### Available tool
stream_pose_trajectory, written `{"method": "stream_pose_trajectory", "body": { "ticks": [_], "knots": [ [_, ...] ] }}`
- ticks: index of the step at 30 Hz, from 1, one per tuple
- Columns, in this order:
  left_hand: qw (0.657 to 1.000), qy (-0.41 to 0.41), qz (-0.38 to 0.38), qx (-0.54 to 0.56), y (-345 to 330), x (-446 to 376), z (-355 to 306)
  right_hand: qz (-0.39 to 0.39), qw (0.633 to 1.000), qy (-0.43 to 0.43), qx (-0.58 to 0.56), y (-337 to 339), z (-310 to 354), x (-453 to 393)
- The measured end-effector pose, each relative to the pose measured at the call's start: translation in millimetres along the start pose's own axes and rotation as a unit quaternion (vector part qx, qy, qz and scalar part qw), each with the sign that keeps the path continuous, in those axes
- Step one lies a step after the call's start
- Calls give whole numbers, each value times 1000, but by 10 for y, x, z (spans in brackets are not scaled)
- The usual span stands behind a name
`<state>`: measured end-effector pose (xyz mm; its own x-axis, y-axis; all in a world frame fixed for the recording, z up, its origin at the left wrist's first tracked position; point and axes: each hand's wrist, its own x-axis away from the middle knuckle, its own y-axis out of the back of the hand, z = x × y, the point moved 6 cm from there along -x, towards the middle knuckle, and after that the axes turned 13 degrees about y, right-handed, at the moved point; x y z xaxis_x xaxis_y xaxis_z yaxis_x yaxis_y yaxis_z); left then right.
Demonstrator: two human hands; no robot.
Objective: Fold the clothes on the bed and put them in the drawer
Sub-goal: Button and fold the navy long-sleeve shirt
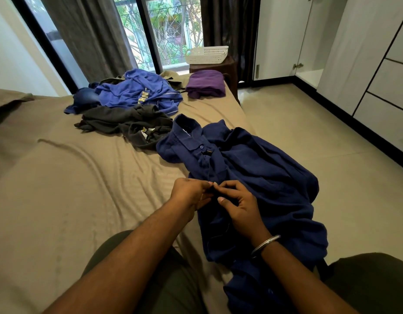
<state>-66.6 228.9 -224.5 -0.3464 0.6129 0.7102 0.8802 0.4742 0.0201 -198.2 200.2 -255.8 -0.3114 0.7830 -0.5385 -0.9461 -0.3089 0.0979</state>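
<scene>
Navy cloth is pinched between the fingers of both hands at the front placket of a dark blue shirt [259, 168]. The left hand [190, 193] is curled, its thumb and forefinger closed on a small fold of the fabric; the right hand [240, 207] is bent over the same spot, fingertips meeting those of the left, the thumb tucked below. A metal bangle [265, 245] is worn on the right wrist. Whether a button is held between the fingers cannot be told.

The shirt is laid on the near right part of the bed [71, 189], its collar pointed away toward the window and its hem drawn toward the person's lap, so that its long axis runs from far to near; its right side is draped over the bed's edge. Beyond the collar, a crumpled black garment [119, 123] is heaped, and behind that a bright blue garment [137, 91] with yellow lettering, touching it. A folded purple garment [206, 83] is set apart at the far right corner of the bed.

The bed is covered with a wrinkled tan sheet. A white perforated basket [207, 55] is placed on a dark stool [227, 69] by the window, which is flanked by brown curtains. White drawer fronts [386, 87] with black seams are seen on the right, above a pale tiled floor [309, 137].
</scene>
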Motion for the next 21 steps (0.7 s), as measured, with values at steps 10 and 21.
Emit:
{"method": "stream_pose_trajectory", "body": {
  "ticks": [10, 21],
  "knots": [
    [998, -12, -36, -50, -27, -57, -7, -71, 997, -43, 7, 41, -9, 24],
    [997, -35, 8, -62, -84, 20, 10, -89, 987, -134, -30, 62, -116, 10]
  ]
}}
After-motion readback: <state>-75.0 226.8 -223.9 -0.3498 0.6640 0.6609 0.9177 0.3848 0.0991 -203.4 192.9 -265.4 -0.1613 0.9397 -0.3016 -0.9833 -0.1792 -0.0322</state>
